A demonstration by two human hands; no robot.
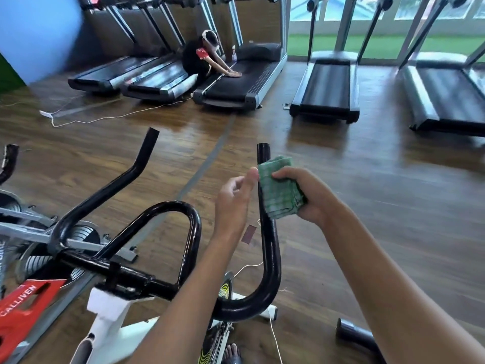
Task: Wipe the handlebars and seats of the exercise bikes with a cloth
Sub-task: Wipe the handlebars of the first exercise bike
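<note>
A folded green checked cloth (279, 190) is wrapped against the upper part of the right black handlebar (270, 253) of a white exercise bike (110, 329). My right hand (312, 195) grips the cloth from the right. My left hand (233, 198) is beside it on the left, thumb touching the cloth's edge, fingers loosely curled. The bar's tip (263, 151) sticks out above the cloth. The middle loop (189, 224) and the left handlebar (126, 177) are bare. No seat is in view.
Another bike with a red part (18, 308) stands at the left. Several treadmills (325, 88) line the far side of the wooden floor; a person (202, 59) crouches wiping one. A white cable (105, 118) lies on the floor. A black cylinder (354, 332) sits at lower right.
</note>
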